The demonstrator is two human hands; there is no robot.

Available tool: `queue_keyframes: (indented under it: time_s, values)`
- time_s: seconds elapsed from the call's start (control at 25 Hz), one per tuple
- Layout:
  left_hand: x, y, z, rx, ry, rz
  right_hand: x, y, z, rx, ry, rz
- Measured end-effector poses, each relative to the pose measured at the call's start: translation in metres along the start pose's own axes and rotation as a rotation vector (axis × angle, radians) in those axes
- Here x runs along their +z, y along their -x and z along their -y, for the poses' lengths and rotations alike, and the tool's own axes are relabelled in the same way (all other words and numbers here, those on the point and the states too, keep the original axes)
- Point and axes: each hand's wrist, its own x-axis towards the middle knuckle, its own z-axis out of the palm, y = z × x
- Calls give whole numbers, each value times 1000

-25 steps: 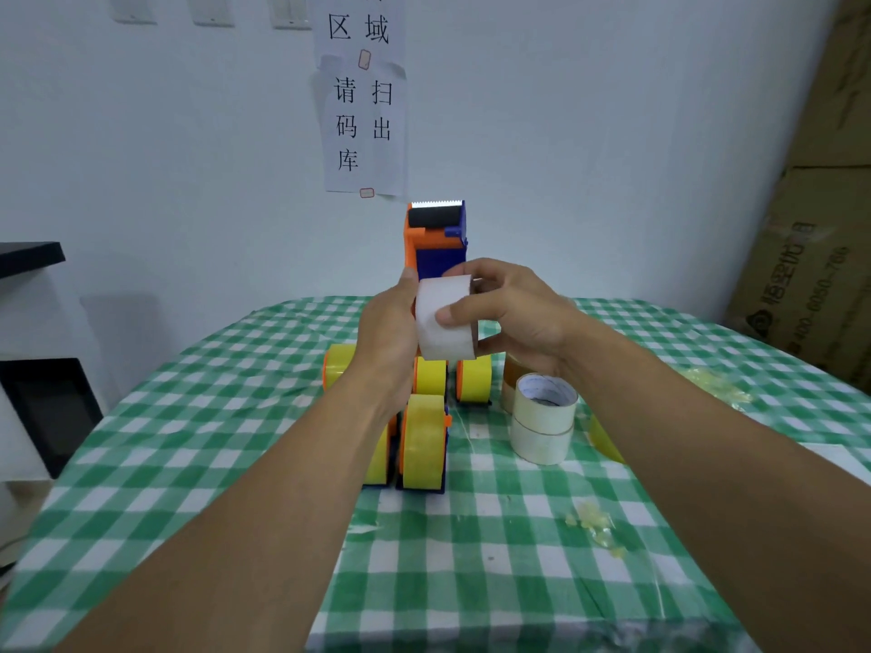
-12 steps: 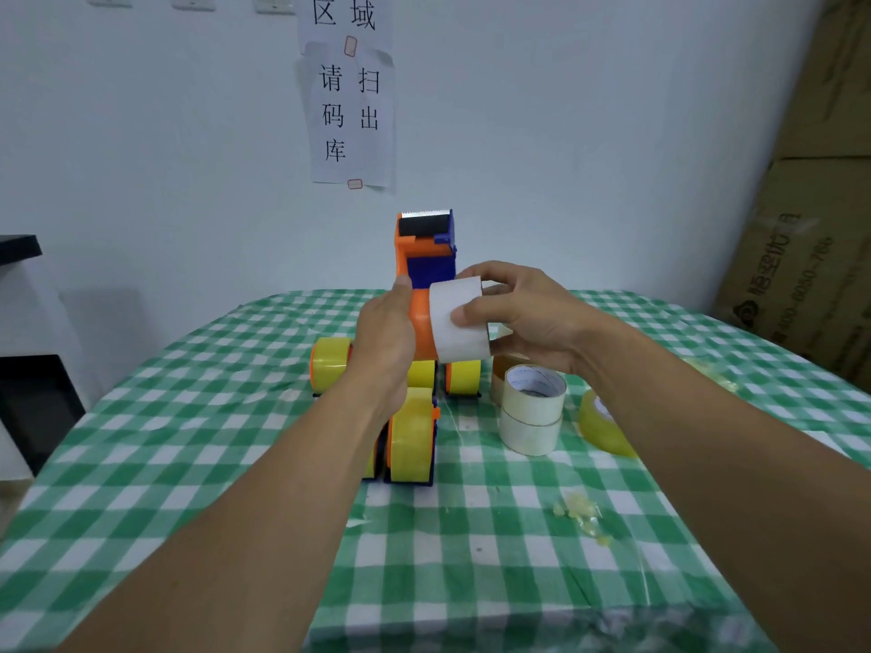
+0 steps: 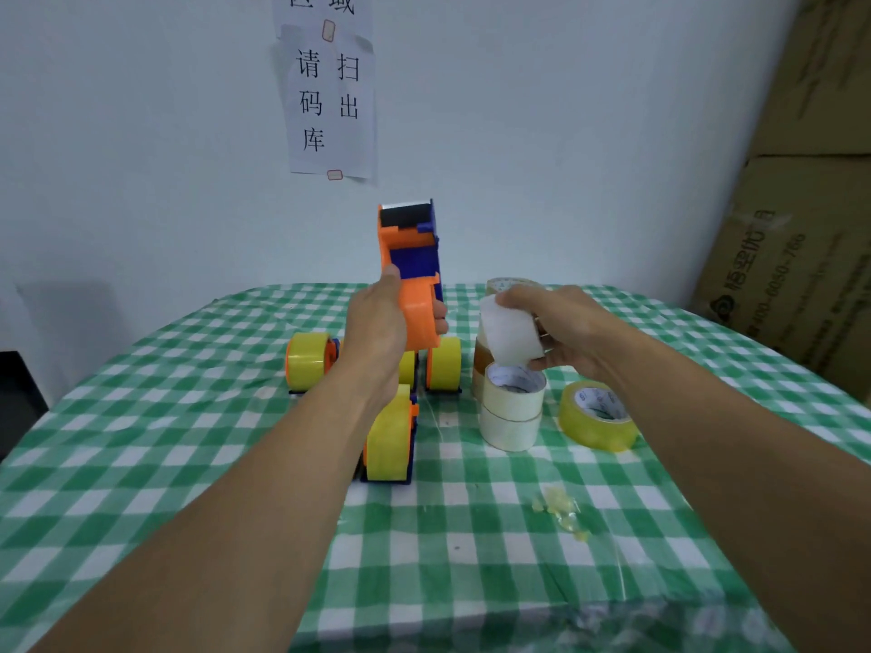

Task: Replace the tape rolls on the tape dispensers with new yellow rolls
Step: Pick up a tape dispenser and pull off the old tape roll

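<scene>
Dispensers (image 3: pixel 389 440) at mid-frame on the desk (image 3: pixel 188 464) already carry yellow rolls (image 3: pixel 308 360), so most looks done. Left grip (image 3: pixel 377 332) wraps a raised orange-blue dispenser (image 3: pixel 410 275) showing no roll; right grip (image 3: pixel 565 332) holds a white roll (image 3: pixel 509 332) just above the pale stack (image 3: pixel 511 407). One loose yellow roll (image 3: pixel 596 417) lies right of it, probably next.

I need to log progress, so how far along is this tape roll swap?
Done: at least three dispensers on the cloth carry yellow rolls. In hand: the left hand grips the orange dispenser, no roll visible on it, while the right hand holds a white roll above the stack of white rolls. Left: the loose yellow roll lies on the cloth, not yet fitted.
</scene>
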Motion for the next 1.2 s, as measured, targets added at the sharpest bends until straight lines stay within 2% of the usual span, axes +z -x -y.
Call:
queue_keyframes:
  time_s: [0.24,0.44,0.68,1.2]
  values:
    - [9,5,12,-72,-50,67,1,-20,-4,-106,524,-44]
    - [8,5,16,-101,-39,72,8,-35,-19,-119,777,-80]
    - [6,-1,23,-131,-52,87,15,-41,-23,-119,871,-125]
    - [2,-6,31,-156,-51,82,18,-48,-26,-61,914,-116]
